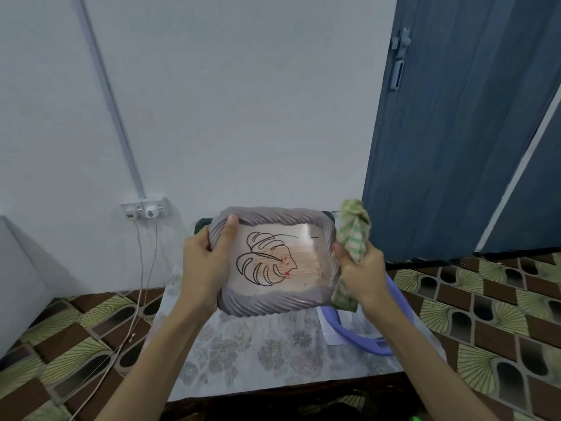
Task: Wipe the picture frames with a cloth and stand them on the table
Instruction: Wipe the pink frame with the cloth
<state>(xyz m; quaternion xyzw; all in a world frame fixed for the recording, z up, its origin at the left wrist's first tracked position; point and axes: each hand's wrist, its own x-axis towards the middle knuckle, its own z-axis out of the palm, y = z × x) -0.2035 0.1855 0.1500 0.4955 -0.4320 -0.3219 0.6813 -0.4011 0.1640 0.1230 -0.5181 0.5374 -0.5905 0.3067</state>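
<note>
I hold a picture frame (273, 302) with a grey ribbed border and a line drawing of a leaf, lifted above the table (258, 354) and facing me. My left hand (203, 262) grips its left edge, thumb on the top left corner. My right hand (361, 275) is at the frame's right edge and clutches a bunched green and white striped cloth (355, 235), which presses against that edge. A dark object behind the frame is mostly hidden.
The small table has a pale floral cover. A purple plastic basket (373, 338) with a paper lies on it at the right. A wall socket (145, 208) with cables hanging down sits at left, and a blue door (455, 132) at right. The floor is patterned.
</note>
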